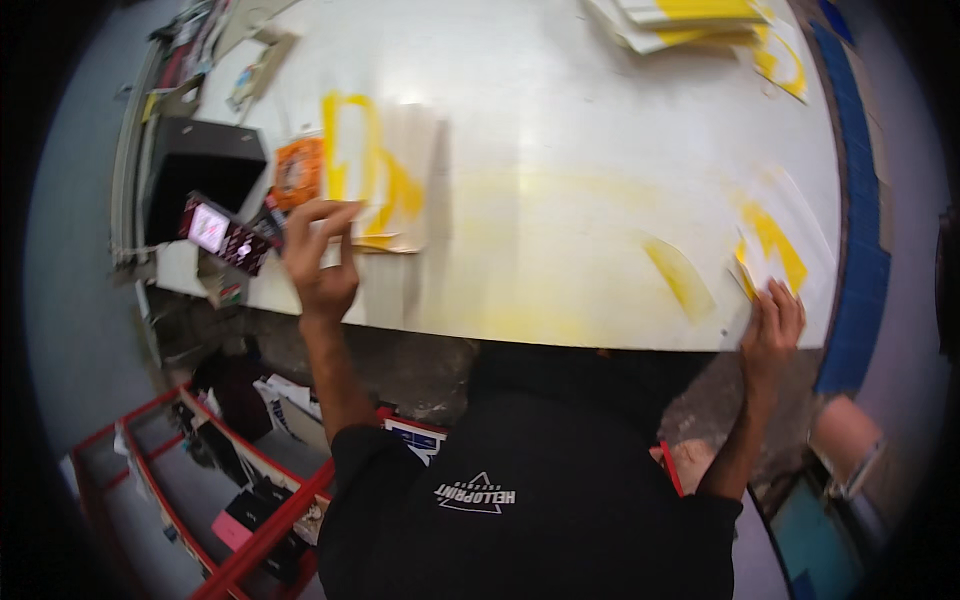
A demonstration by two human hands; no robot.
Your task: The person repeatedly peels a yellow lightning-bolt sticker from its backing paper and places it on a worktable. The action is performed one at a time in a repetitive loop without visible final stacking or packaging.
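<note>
My left hand (322,262) is at the near left corner of a stack of white sheets with yellow print (405,190). Its thumb and bent fingers close on the edge of the top sheet, which looks smeared by motion. Far to the right, my right hand (770,322) has its fingers together on the near edge of another yellow-printed sheet (775,250). That sheet's left corner looks slightly raised, and the right thumb is mostly hidden. Between the hands, a curved yellow patch (680,278) shows on the white table (540,130).
A thicker pile of yellow-printed sheets (690,12) lies at the far right. On the left are an orange packet (298,172), a black box (205,160) and a phone with a lit screen (212,228). Below left stands a red-edged shelf (270,540); a blue strip (850,300) runs along the right.
</note>
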